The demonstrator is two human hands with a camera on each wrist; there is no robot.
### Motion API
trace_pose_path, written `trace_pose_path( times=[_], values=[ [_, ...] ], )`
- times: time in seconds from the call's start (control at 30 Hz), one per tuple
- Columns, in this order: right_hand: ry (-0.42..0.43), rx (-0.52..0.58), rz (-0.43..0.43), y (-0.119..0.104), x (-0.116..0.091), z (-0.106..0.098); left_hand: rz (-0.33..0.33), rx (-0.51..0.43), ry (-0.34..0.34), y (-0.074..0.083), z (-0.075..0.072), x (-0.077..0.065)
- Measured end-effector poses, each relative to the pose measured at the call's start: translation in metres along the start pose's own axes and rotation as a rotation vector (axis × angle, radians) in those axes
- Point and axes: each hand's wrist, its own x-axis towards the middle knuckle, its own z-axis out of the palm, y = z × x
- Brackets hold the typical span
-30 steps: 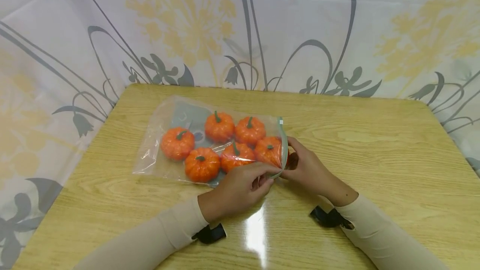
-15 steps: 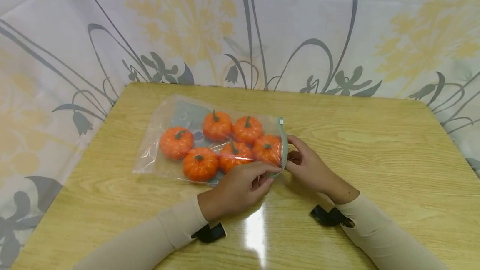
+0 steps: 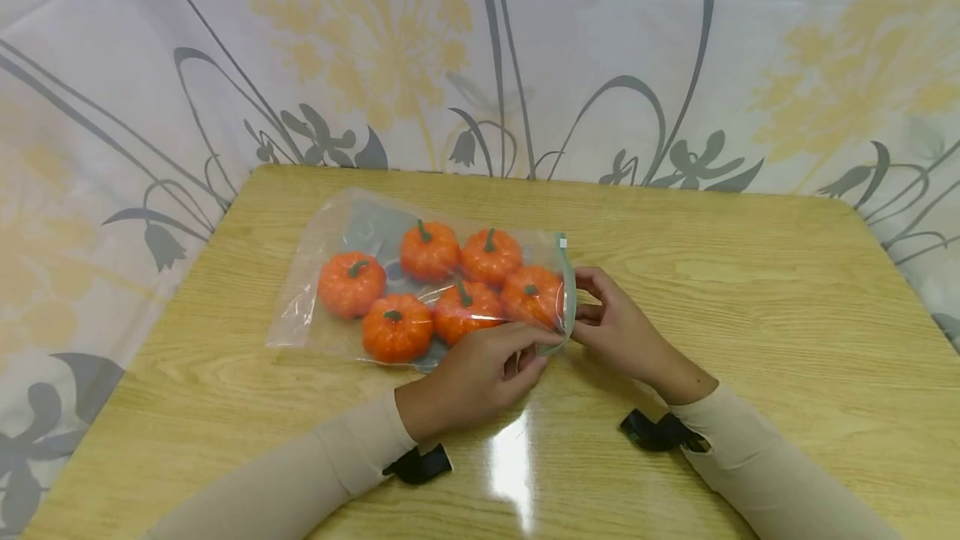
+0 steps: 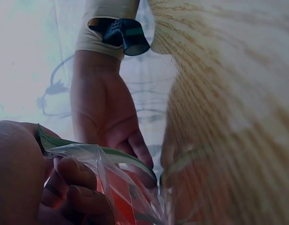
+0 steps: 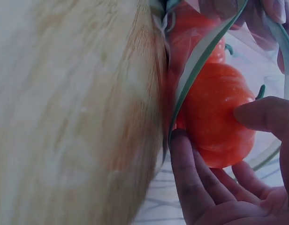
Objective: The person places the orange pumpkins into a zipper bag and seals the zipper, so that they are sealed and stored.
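A clear zip bag with a green seal strip lies on the table. Several orange toy pumpkins with green stems are inside it. My left hand pinches the near side of the bag's mouth; in the left wrist view the fingertips lie against the clear film below the strip. At the mouth, my right hand holds the closest pumpkin, its thumb on one side and fingers on the other. The strip stands apart around that pumpkin in the right wrist view.
The light wood-look table carries a bright light reflection in front of my hands. A flower-patterned cloth rises behind the table and along its left side. Black wrist cameras sit beneath both sleeves.
The pumpkins have shifted slightly left, deeper into the bag. My right hand has moved back a little to the right and away, while my left hand stays at the bag's edge.
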Motion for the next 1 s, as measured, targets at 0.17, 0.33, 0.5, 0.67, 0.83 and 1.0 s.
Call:
trace_pose_path(
  times=[0.17,0.33,0.5,0.67,0.83,1.0],
  values=[
    [-0.004,0.030,0.020,0.0021,0.0003,-0.0004,0.007,-0.008,-0.008,0.0001,-0.0002,-0.0008],
    [0.000,0.016,0.016,0.0016,0.0008,-0.0001,0.011,-0.004,-0.002,0.0004,-0.0003,-0.0004],
    [-0.018,0.020,0.016,0.0026,0.0013,-0.0001,-0.003,-0.015,-0.011,-0.0001,0.0002,-0.0020],
    [-0.019,-0.043,0.007,0.0031,0.0015,-0.0014,0.001,-0.028,-0.007,-0.0005,0.0004,-0.0007],
    [-0.018,-0.125,-0.017,0.0037,0.0013,-0.0013,0.003,-0.032,-0.008,-0.0010,0.0009,-0.0008],
    [-0.016,-0.136,-0.012,0.0045,0.0012,-0.0015,0.005,-0.033,-0.011,-0.0010,-0.0001,-0.0003]
  ],
)
